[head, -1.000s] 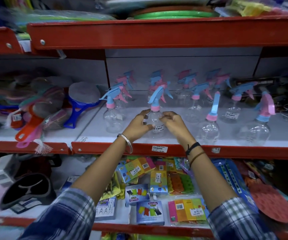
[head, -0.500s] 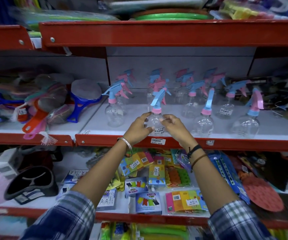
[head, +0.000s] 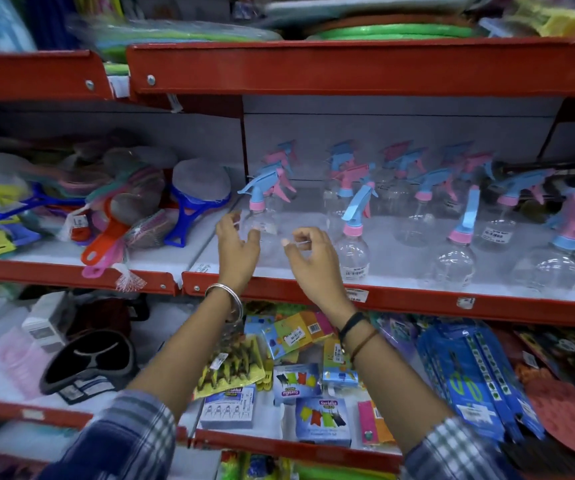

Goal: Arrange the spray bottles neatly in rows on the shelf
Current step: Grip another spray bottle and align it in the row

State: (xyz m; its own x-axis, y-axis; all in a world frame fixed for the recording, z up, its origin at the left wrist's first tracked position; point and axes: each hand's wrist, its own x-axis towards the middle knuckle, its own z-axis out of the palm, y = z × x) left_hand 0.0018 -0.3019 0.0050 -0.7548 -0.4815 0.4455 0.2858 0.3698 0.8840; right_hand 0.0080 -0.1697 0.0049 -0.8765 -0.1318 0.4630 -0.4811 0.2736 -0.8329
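Observation:
Several clear spray bottles with blue and pink trigger heads stand on the grey shelf (head: 400, 284) with a red front lip. At the front left stands one bottle (head: 262, 220) with a blue trigger and pink collar. My left hand (head: 236, 251) is just left of it, fingers spread, holding nothing. My right hand (head: 308, 252) hovers to its right, fingers curled and apart, empty. Right of that hand stands a second front bottle (head: 353, 249), then a third (head: 454, 261) and one with a pink head (head: 552, 268). More bottles stand blurred behind.
Left of the bottles lie plastic strainers and brushes (head: 189, 206) on the adjoining shelf. A red shelf beam (head: 348, 69) runs overhead. Below, packets of clothes pegs (head: 296, 334) and blue packs (head: 476, 379) fill the lower shelf.
Both hands have let go of the middle front bottle and moved left, now flanking the front-left bottle. The view has shifted left as well.

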